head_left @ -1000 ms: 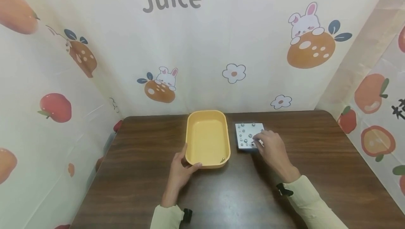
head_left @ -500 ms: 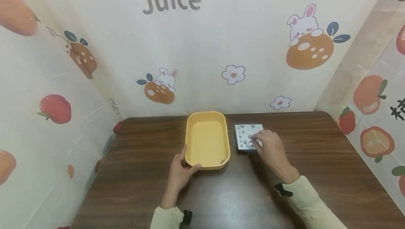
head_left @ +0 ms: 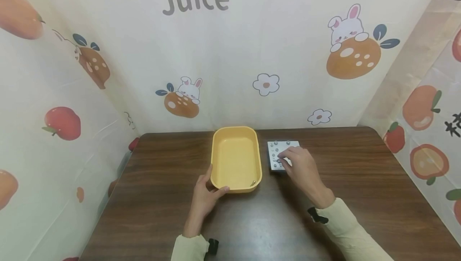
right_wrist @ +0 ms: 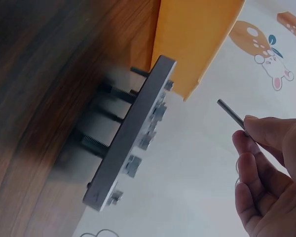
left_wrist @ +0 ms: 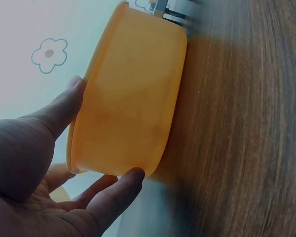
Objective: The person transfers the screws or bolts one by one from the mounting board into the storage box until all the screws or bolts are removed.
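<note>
My left hand (head_left: 205,195) holds the near left corner of a yellow plastic tray (head_left: 235,127), thumb and fingers spread against its outside in the left wrist view. A few small metal pieces (head_left: 253,183) lie in the tray's near right corner. Beside the tray, my right hand (head_left: 304,171) is over a metal plate (head_left: 287,145) fitted with several bolts and nuts. Between thumb and index finger it pinches a small screw (right_wrist: 231,114), its thin shank sticking out and its other end hidden by the fingers. In the right wrist view, the screw is apart from the plate.
The plate stands raised off the brown wooden table (head_left: 162,197), with bolt shanks (right_wrist: 94,145) jutting out below it. A pale printed curtain (head_left: 230,53) closes off the back and both sides of the table.
My right hand has moved left across the plate toward the tray, with the screw in its fingers. The left hand and the tray have stayed in place.
</note>
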A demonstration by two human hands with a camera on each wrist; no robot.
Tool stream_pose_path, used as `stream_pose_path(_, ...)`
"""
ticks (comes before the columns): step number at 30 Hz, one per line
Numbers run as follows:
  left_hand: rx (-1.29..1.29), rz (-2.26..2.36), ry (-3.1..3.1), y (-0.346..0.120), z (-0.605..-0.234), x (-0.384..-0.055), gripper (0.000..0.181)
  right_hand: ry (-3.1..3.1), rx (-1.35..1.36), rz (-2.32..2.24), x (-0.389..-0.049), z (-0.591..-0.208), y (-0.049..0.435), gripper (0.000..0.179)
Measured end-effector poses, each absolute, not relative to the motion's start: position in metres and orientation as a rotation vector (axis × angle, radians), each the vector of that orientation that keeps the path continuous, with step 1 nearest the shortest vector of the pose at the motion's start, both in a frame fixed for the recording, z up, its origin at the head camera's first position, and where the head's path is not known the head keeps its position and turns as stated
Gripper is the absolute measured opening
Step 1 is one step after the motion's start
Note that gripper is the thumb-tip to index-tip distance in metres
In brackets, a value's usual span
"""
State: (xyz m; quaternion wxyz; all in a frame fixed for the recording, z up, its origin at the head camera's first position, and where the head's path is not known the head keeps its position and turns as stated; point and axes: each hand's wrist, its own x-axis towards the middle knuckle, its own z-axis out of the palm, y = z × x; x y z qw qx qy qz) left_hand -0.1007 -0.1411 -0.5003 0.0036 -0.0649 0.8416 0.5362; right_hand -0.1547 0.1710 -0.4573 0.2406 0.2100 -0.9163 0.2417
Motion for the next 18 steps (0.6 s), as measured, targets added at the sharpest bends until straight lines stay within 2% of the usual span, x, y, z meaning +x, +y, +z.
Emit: stream_pose_path(18,-0.189,1.703,2.621,-0.142,-0.501,-0.101,0.101,-2.490,0.650,0.670,-0.154,-0.448,0.150,0.012)
